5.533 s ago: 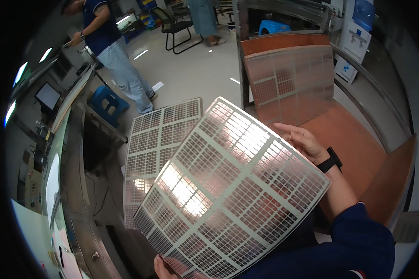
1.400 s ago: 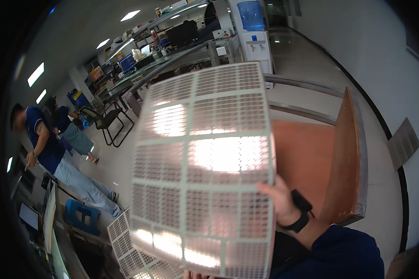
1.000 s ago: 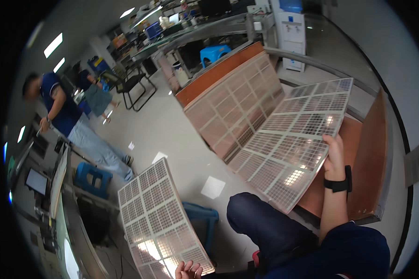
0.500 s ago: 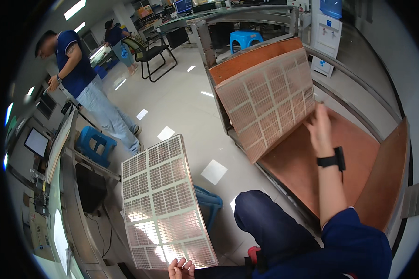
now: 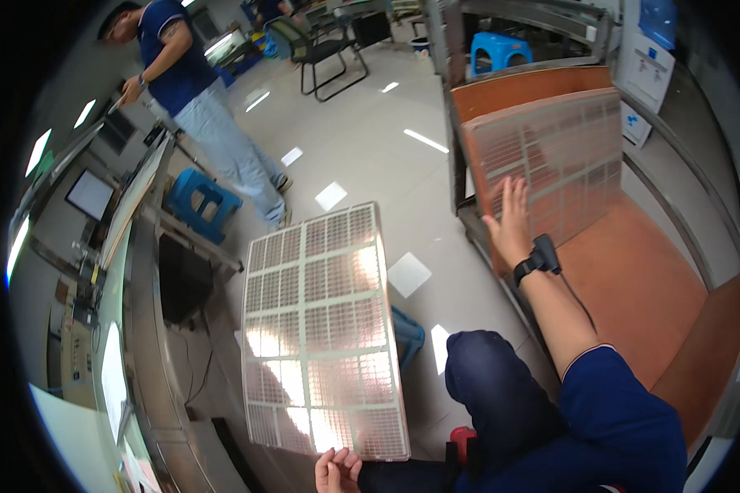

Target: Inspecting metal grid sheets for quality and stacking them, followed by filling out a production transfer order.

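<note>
A thin copper-coloured panel (image 5: pixel 325 345) with pale grid lines stands tilted at the left, light glaring off its face. At its bottom edge my left hand (image 5: pixel 338 471) grips it with curled fingers. A stack of similar panels (image 5: pixel 575 156) leans against the brown backboard (image 5: pixel 543 89) of a cart. My right hand (image 5: pixel 514 215) lies with outstretched fingers against the left part of that stack's face, a black strap with a cable on the wrist. Behind the left panel, a blue stool (image 5: pixel 409 335) is mostly hidden.
The cart's brown floor board (image 5: pixel 625 271) and metal rails (image 5: pixel 666 193) fill the right side. A person (image 5: pixel 214 115) stands at the far left by a bench, near another blue stool (image 5: pixel 201 204). A chair (image 5: pixel 316 49) and a water dispenser (image 5: pixel 645 74) stand farther back.
My right hand has moved from the stack's lower right edge to its left face. The stack in the cart now leans back more upright against the backboard. My view has shifted left.
</note>
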{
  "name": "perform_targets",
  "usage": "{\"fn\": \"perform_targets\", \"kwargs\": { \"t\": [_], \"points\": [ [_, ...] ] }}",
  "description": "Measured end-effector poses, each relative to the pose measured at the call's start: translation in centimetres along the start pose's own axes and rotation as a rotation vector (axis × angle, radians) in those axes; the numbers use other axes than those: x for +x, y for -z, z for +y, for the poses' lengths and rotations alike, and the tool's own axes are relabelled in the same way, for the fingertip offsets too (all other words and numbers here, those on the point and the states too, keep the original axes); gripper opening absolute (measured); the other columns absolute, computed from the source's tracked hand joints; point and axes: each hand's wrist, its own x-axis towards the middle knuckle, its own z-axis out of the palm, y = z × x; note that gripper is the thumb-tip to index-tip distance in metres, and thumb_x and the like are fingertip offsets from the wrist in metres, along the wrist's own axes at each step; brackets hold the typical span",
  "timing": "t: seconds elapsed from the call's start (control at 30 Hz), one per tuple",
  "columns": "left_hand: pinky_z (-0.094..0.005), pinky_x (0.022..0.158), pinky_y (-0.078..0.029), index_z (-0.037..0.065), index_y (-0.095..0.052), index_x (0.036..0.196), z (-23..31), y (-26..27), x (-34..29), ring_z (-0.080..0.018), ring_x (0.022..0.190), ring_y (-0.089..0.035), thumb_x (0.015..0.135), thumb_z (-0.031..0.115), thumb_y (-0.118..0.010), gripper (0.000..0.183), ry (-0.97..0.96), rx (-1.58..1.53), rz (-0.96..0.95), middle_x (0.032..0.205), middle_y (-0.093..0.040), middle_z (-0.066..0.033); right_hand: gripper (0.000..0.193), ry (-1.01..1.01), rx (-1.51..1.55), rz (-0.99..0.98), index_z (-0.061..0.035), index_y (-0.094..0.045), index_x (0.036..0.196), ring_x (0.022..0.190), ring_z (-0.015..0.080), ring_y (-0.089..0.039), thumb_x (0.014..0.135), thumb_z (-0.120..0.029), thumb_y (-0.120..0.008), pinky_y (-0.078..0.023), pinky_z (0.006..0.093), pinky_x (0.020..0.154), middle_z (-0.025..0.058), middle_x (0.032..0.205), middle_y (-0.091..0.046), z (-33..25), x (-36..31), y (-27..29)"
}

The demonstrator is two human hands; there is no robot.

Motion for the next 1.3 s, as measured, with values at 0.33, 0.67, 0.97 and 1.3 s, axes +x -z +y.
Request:
{"fn": "perform_targets", "kwargs": {
  "t": [0.33,0.67,0.97,1.3],
  "points": [
    [-0.0353,0.081,-0.050,0.001,-0.049,0.113,-2.4,0.9,-1.8,-0.0229,0.093,-0.059,0.094,0.023,-0.044,0.029,0.104,0.041,0.112,0.107,-0.058,-0.0134,0.052,0.353,0.441,-0.206,-0.0041,-0.038,0.132,0.126,0.0330,-0.034,0.083,-0.011,-0.056,-0.030,0.0365,0.103,0.0192,0.137,-0.035,-9.2,-4.7,-0.9],
    [-0.0401,0.101,-0.031,-0.002,-0.050,0.119,2.0,9.8,10.3,-0.0349,0.118,-0.043,0.086,0.008,-0.048,0.035,-0.715,1.379,0.497,0.127,-0.046,-0.0216,0.045,0.361,0.659,-0.596,-0.0039,-0.040,0.129,0.123,0.0365,-0.038,0.087,-0.013,-0.051,-0.032,0.0382,0.101,0.0200,0.134,-0.039,-17.0,-12.7,-2.8],
    [-0.0452,0.099,-0.031,0.004,-0.047,0.125,-2.5,4.1,4.9,-0.0415,0.117,-0.039,0.082,0.015,-0.053,0.045,-0.548,1.657,0.104,0.132,-0.040,-0.0228,0.040,-0.604,1.121,-1.015,0.0001,-0.040,0.129,0.084,0.0092,-0.054,0.095,-0.020,-0.044,-0.047,0.0254,0.075,0.0051,0.100,-0.057,-12.6,-14.2,0.1],
    [-0.0320,0.085,-0.044,-0.002,-0.061,0.105,-1.7,7.2,2.0,-0.0235,0.099,-0.056,0.088,0.007,-0.049,0.022,-0.457,0.945,0.402,0.112,-0.057,-0.0164,0.031,-0.639,1.187,-1.105,0.0021,-0.048,0.117,0.090,0.0115,-0.058,0.095,-0.019,-0.043,-0.048,0.0249,0.078,0.0076,0.104,-0.059,-10.2,-11.9,3.7]
  ]
}}
